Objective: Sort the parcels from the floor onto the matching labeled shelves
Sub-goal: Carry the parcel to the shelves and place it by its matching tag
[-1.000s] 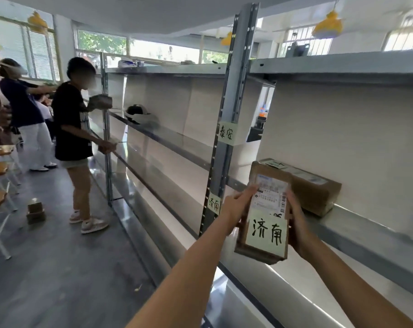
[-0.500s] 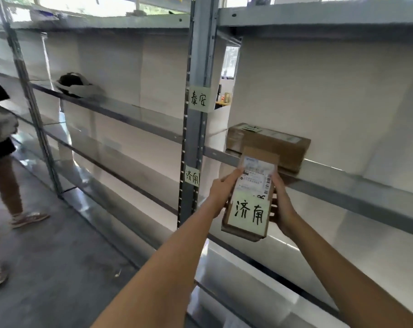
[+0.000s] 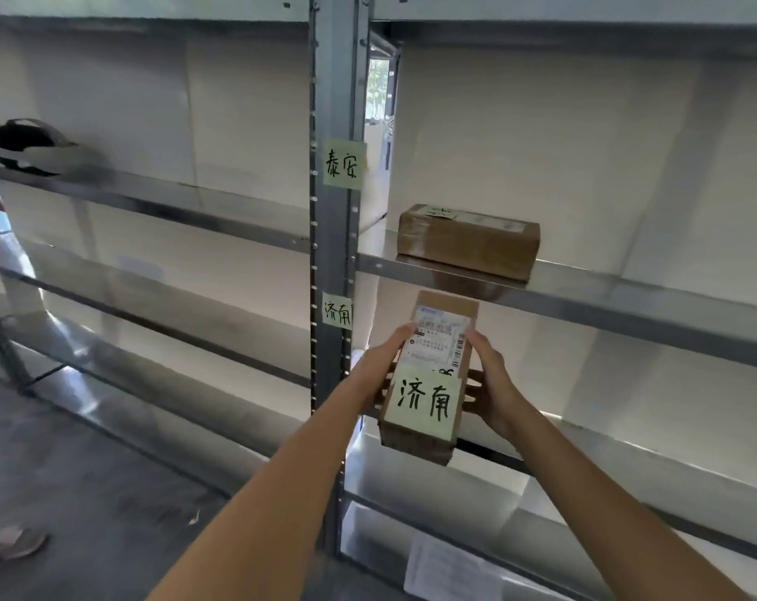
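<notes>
I hold a small brown cardboard parcel [image 3: 428, 375] in front of the metal shelf rack. It carries a white shipping label and a green note with 济南 written on it. My left hand [image 3: 378, 368] grips its left side and my right hand [image 3: 491, 383] grips its right side. On the rack's upright post, a green label reading 济南 [image 3: 337, 314] sits just left of the parcel, at the level below the shelf [image 3: 628, 297] above it. A higher green label reads 泰安 [image 3: 344, 164]. Another brown parcel [image 3: 467, 240] lies on that upper shelf.
The upright post [image 3: 333, 253] divides the rack into bays. A dark helmet-like object [image 3: 25, 147] rests on the left shelf. A white sheet [image 3: 446, 566] lies on the lowest shelf. Someone's foot [image 3: 10, 542] shows on the grey floor at left.
My view has swung right and closer to the rack, so the other people have left the frame. The parcel stays in both hands and now sits beside the 济南 post label.
</notes>
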